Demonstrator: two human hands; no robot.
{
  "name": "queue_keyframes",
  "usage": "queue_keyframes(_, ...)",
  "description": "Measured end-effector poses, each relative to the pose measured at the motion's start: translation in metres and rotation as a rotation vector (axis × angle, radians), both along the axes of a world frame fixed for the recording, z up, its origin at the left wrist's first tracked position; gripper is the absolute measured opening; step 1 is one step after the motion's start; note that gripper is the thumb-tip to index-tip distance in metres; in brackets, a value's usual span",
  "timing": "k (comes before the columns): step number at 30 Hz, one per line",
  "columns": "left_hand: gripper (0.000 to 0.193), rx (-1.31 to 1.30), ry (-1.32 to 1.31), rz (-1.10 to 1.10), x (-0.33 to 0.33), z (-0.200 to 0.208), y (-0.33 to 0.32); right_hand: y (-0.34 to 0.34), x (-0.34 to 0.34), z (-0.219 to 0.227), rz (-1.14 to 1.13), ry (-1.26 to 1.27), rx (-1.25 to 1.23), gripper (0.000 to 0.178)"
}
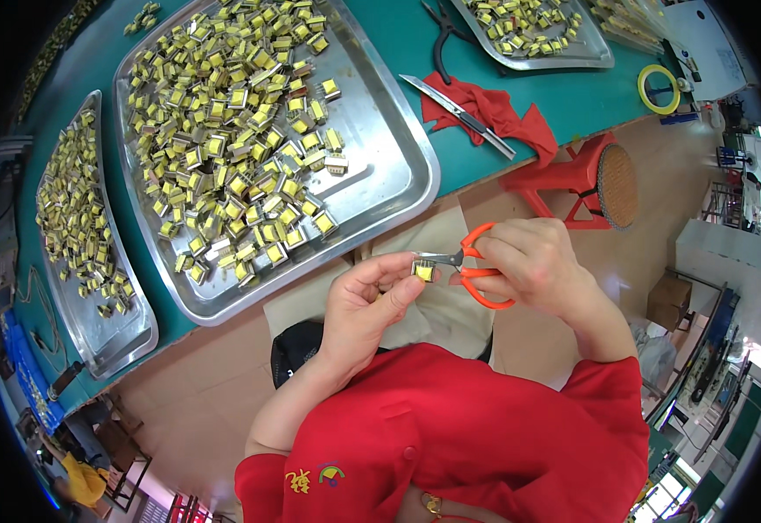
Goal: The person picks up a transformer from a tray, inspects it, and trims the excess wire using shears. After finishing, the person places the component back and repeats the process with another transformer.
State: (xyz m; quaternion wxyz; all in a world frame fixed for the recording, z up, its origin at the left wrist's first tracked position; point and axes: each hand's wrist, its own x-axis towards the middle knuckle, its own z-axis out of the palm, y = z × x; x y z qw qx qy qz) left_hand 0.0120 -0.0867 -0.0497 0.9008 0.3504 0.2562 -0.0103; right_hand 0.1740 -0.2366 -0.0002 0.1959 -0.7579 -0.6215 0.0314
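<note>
Between the thumb and fingers of my left hand (pixel 367 305) is a small transformer (pixel 423 271) with a yellow-taped middle and metal pins. My right hand (pixel 529 261) grips a pair of scissors (pixel 482 275) by its orange handles. The short metal blades reach to the top of the transformer, by its pins; whether they touch cannot be made out. Both hands are over my lap, just off the table's near edge. A large metal tray (pixel 380 187) with a heap of similar yellow transformers lies beyond my left hand.
On the green table (pixel 380 35) are a narrow tray (pixel 136 336) of transformers at left and another tray (pixel 563 61) at far right. A utility knife (pixel 459 116) rests on a red cloth (pixel 529 131), near black-handled pliers (pixel 441 44) and a yellow tape roll (pixel 659 89). A red stool (pixel 563 179) stands at right.
</note>
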Motion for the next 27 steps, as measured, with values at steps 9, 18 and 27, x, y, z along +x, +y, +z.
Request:
queue_keyframes(9, 0.026, 0.035, -0.002, -0.020, 0.002, 0.006, 0.003, 0.007, 0.007, 0.013, -0.061, 0.058, 0.045, 0.040)
queue_keyframes(18, 0.027, 0.029, -0.020, 0.002, 0.000, 0.002, 0.003, 0.008, 0.003, 0.009, -0.003, 0.032, -0.005, 0.042)
queue_keyframes(27, 0.031, -0.021, -0.061, 0.009, 0.001, 0.001, 0.006, 0.013, 0.006, 0.012, 0.035, 0.018, 0.006, 0.042)
